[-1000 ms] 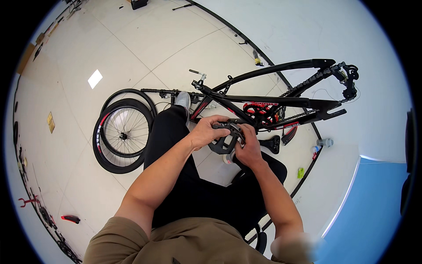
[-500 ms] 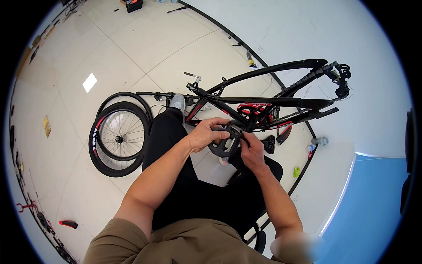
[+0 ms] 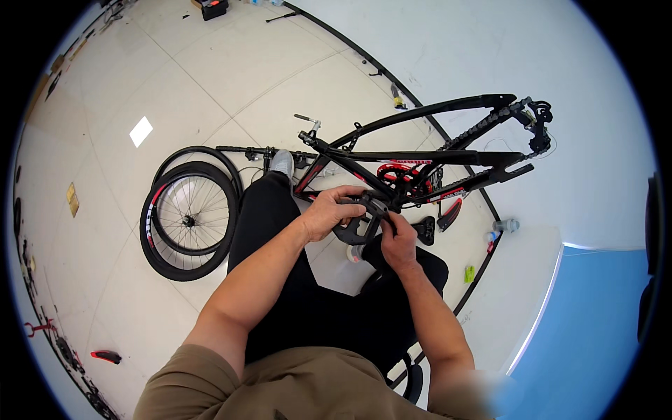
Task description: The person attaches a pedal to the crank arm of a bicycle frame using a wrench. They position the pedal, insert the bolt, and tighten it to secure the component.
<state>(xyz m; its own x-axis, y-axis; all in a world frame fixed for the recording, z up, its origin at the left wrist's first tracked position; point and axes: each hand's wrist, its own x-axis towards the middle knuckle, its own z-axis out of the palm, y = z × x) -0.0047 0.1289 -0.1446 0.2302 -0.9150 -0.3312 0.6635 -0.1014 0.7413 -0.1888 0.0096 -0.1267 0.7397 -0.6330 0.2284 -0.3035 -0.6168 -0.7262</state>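
In front of my knees I hold a black bicycle pedal [image 3: 358,232] with an open cage. Its upper end is right beside the bottom bracket area of a black and red bicycle frame [image 3: 437,158]. My left hand [image 3: 327,214] is closed on the pedal's left side, thumb across the top. My right hand [image 3: 400,243] pinches the pedal's right end, where fingers hide the axle and whether it meets the crank. Just behind, a red chainring [image 3: 397,175] sits on the frame, and the chain runs to a rear derailleur [image 3: 539,131].
Two wheels [image 3: 155,241] lie at the left by my leg. Near my right knee are a black saddle-like part [image 3: 425,229] and a red and black piece [image 3: 450,215]. A cup [image 3: 509,225] and a green packet [image 3: 469,274] lie along the wall at the right.
My hands stay on the pedal, which has tilted slightly. My right hand has shifted a little to the left, and the view has moved slightly.
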